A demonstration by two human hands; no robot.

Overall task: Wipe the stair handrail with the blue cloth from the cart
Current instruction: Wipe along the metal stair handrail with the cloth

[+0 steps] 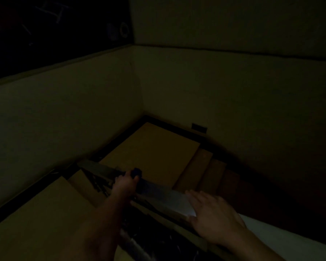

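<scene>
The scene is very dark. A flat-topped stair handrail (158,193) runs from lower right up to the left, over a stairwell. My left hand (125,185) reaches far along the rail and presses a small dark bunched cloth (136,172) onto its top; the cloth's colour is hard to tell in this light. My right hand (213,215) lies nearer to me, palm down with fingers spread, flat on the rail. No cart is in view.
Below the rail lie a tan landing (152,147) and steps (213,170) descending to the right. Pale walls (64,113) enclose the stairwell on the left and far side. Dark balusters (100,183) stand under the rail.
</scene>
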